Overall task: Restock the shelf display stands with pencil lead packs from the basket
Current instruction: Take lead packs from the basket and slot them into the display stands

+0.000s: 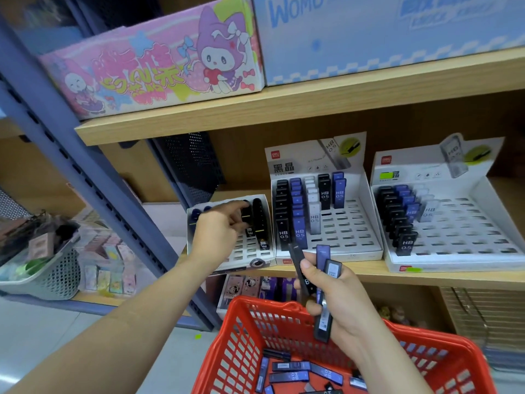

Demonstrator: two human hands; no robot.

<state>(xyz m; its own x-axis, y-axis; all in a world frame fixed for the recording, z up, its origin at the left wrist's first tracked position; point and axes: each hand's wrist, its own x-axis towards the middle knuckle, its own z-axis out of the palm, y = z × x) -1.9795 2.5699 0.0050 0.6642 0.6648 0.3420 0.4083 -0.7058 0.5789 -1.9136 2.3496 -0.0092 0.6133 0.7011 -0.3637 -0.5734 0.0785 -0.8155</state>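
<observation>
Grips upright lead packs in right hand below shelf front edge; curls left hand at left-end stand, hold unclear.

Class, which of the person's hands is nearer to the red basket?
Right. The right hand, holding lead packs, hovers just above the rim of the red basket; the left hand reaches to the leftmost display stand.

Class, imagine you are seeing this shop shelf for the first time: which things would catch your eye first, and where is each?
The bright red basket at the bottom stands out most, and just above it the right hand grips several dark lead packs. On the top shelf at left sits a pink cartoon box, while the left hand reaches into the small display stand below it.
</observation>
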